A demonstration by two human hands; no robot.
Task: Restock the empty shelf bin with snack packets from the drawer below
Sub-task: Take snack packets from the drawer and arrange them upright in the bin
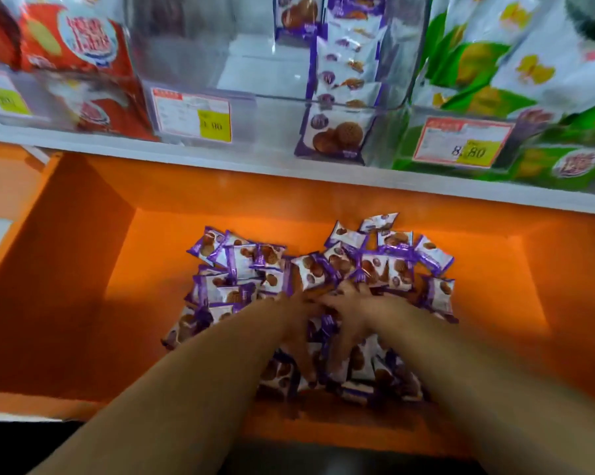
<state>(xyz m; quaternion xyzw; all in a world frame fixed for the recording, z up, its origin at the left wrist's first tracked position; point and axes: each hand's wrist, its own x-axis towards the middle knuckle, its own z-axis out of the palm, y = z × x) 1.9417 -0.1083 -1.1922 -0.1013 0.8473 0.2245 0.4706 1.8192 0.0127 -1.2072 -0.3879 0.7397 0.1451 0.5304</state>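
A pile of purple-and-white snack packets (385,265) lies in the open orange drawer (145,269) below the shelf. Both my hands are down in the middle of the pile, side by side and touching. My left hand (297,315) and my right hand (356,311) curl their fingers down and back around several packets; motion blur hides the fingertips. Above, the clear shelf bin (220,63) is bare on its left side. A stack of the same packets (349,63) stands along its right side, with one more packet (337,133) at its front.
The white shelf edge (220,159) juts out above the drawer's back. Red snack bags (73,39) fill the bin to the left and green-and-white bags (494,63) the bin to the right. Price tags (193,113) hang on the bin fronts. The drawer's left floor is bare orange.
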